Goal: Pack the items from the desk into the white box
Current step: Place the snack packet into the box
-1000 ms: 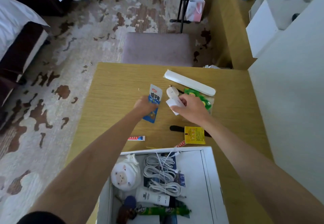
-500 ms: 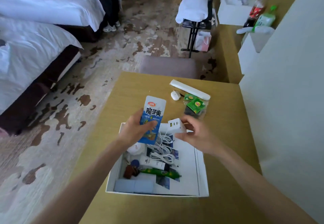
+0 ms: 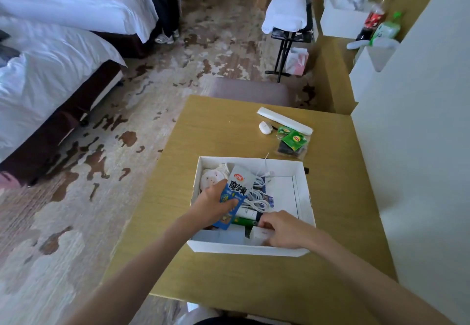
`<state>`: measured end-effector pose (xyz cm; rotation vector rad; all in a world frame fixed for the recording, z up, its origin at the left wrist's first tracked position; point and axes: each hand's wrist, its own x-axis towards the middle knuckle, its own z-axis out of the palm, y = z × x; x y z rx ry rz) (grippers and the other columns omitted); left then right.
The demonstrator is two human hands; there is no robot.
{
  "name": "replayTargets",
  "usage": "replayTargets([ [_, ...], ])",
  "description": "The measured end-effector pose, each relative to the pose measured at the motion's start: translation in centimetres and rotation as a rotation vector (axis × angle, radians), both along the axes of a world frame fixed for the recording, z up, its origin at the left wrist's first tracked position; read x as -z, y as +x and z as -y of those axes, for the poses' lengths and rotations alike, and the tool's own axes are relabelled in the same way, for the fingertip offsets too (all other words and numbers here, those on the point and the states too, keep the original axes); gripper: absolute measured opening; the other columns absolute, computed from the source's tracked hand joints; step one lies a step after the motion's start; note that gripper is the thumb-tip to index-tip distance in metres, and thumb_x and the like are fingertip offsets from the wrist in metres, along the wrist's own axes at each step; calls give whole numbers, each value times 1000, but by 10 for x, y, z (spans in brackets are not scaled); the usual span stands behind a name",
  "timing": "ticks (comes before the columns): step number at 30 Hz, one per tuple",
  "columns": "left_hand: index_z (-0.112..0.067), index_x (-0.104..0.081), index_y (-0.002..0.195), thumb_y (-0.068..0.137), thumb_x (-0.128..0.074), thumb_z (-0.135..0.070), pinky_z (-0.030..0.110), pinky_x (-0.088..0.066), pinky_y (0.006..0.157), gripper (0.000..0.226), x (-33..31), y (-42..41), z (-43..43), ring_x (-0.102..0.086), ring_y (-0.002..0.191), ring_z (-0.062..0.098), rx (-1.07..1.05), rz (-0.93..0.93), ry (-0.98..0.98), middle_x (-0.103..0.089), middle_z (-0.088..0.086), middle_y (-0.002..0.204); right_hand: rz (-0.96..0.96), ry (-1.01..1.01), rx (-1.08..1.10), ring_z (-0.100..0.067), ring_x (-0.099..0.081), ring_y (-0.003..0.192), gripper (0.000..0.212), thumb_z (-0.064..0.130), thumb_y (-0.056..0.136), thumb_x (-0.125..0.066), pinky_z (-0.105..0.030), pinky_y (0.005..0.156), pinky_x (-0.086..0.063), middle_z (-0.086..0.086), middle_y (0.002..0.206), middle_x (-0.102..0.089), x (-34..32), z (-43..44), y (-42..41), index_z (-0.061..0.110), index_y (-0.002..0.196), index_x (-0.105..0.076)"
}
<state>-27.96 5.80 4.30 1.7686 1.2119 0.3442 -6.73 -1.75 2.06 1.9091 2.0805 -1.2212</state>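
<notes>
The white box (image 3: pixel 250 249) stands open on the wooden desk (image 3: pixel 343 197). My left hand (image 3: pixel 213 204) holds a blue and white snack packet (image 3: pixel 235 192) tilted over the box's left half. My right hand (image 3: pixel 282 230) is low inside the box at its near edge, closed on a white charger block (image 3: pixel 259 235). Inside lie a white coiled cable (image 3: pixel 258 195), a round white pig-face item (image 3: pixel 212 179), a green packet and a white tube. On the desk beyond the box remain a long white case (image 3: pixel 284 120), a white mouse (image 3: pixel 265 127) and green tea bags (image 3: pixel 292 139).
A grey stool (image 3: pixel 250 90) stands at the desk's far edge. A white wall panel (image 3: pixel 419 146) runs along the right. Beds are at the left, and a person's legs (image 3: pixel 162 6) stand by them. A luggage rack with white towels (image 3: pixel 288 19) is behind.
Both hands came back from the far desk items to the box. The left brought the snack packet down over it; the right lowered the charger block inside the near edge.
</notes>
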Motion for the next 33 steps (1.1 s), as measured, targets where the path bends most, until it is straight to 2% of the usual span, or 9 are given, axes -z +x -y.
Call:
replayTargets([
  [4, -31, -41, 84, 89, -61, -27, 22, -39, 50, 20, 12, -4, -3, -57, 68, 11, 89, -80, 87, -61, -7, 82, 48, -37, 23, -17, -56, 98, 34, 22, 81, -73, -26, 77, -46, -1, 113, -60, 12, -7, -12, 20, 112, -62],
  [9, -19, -49, 96, 89, -59, -28, 33, -51, 63, 16, 24, -6, -6, -65, 81, 24, 136, -82, 96, -69, 6, 95, -12, -118, 61, -14, -54, 110, 42, 30, 84, -73, -26, 89, -45, 1, 126, -59, 18, -6, -12, 22, 123, -61],
  [17, -17, -54, 104, 88, -60, -29, 20, -45, 57, 20, 34, -7, -19, -63, 78, 15, 222, -88, 66, -68, 2, 95, -61, -156, 79, -13, -55, 112, 36, 19, 89, -68, -24, 95, -45, 2, 127, -59, 8, -4, -11, 22, 125, -64],
  [21, -32, -49, 90, 87, -62, -31, 7, -42, 48, 14, 34, -3, -27, -60, 64, -7, 270, -81, 46, -64, -10, 83, -46, -173, 68, -14, -53, 117, 41, 24, 90, -66, -28, 100, -43, 3, 132, -57, 5, -3, -14, 24, 130, -60],
  [23, -34, -47, 94, 85, -64, -33, 8, -45, 49, 19, 30, 1, -32, -61, 65, -9, 287, -74, 24, -64, -12, 85, -25, -163, 76, -15, -56, 114, 39, 28, 89, -66, -31, 99, -45, 3, 127, -60, -2, -4, -12, 22, 128, -62],
  [26, -36, -41, 98, 85, -66, -35, 13, -47, 48, 28, 25, 5, -40, -65, 69, 3, 325, -91, 18, -63, -15, 86, -105, -33, 286, -17, -68, 91, 21, 28, 89, -67, -33, 82, -56, 5, 99, -71, -12, -6, 3, 17, 105, -72],
  [28, -37, -44, 103, 85, -64, -38, 17, -45, 54, 27, 25, 7, -45, -63, 73, 12, 388, -103, 65, -63, -7, 88, -202, 50, 495, -11, -70, 84, 28, 35, 85, -72, -26, 69, -58, 10, 99, -69, -19, -7, 13, 23, 109, -65],
  [31, -26, -53, 126, 89, -62, -34, 16, -37, 78, 39, 29, 9, -51, -59, 105, 17, 505, -149, 103, -64, 2, 118, -416, 87, 655, -6, -69, 90, 53, 39, 79, -78, -21, 70, -56, 12, 110, -64, -22, -10, 15, 34, 124, -51],
  [33, -22, -51, 134, 90, -61, -33, 17, -34, 90, 46, 30, 13, -51, -53, 117, 13, 570, -185, 95, -58, -1, 133, -442, 125, 647, -9, -70, 85, 42, 32, 83, -76, -24, 72, -57, 3, 103, -68, -17, -11, 9, 28, 120, -57],
])
